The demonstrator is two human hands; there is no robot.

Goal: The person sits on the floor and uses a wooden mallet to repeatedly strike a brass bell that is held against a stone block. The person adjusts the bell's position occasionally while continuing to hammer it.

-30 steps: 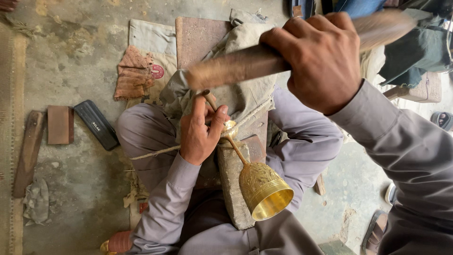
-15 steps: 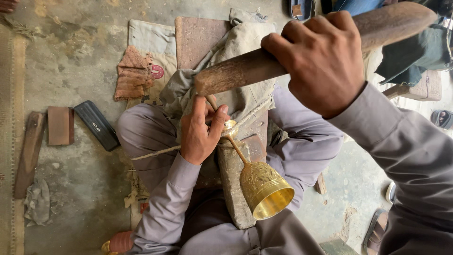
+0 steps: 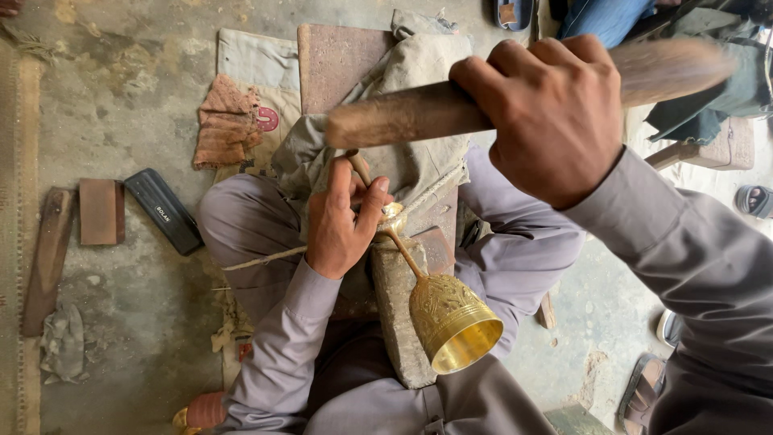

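Floor-level metalworking workshop, stained concrete floor [image 3: 121,89], wooden blocks [image 3: 98,211], rags [image 3: 228,121]

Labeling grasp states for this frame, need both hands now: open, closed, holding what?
Left hand: closed on a thin tool set against the brass goblet.
Right hand: closed on the wooden mallet handle.

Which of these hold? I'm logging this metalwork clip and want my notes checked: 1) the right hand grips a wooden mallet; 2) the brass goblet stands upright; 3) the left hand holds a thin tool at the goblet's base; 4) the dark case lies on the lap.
1) True: the right hand grips the wooden mallet.
2) False: the brass goblet lies tilted on a stone block.
3) True: the left hand pinches a thin tool there.
4) False: the dark case lies on the floor.
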